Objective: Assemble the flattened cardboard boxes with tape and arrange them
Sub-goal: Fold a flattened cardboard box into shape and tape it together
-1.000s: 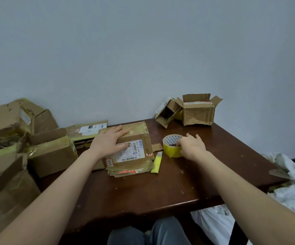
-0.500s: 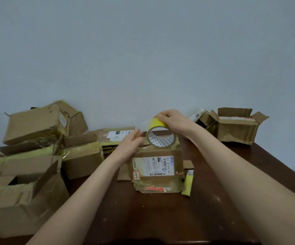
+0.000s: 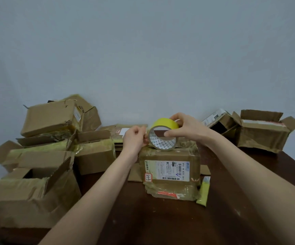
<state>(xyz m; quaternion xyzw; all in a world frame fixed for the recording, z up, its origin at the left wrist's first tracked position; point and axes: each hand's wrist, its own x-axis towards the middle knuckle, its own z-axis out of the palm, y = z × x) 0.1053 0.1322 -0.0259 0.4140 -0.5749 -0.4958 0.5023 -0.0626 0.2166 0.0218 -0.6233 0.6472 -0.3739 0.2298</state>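
Up off the box (image 3: 169, 169) comes my left hand (image 3: 134, 138), now pinching the tape roll (image 3: 164, 123) at its left rim; my right hand (image 3: 187, 129) grips that roll upright (thumb through the core) on the box top, mid table (image 3: 160, 223).

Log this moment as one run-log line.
step: likely finding tape end | right hand: holds yellow tape roll upright over labelled box | left hand: fingers pinch at roll's left edge | labelled box: on table
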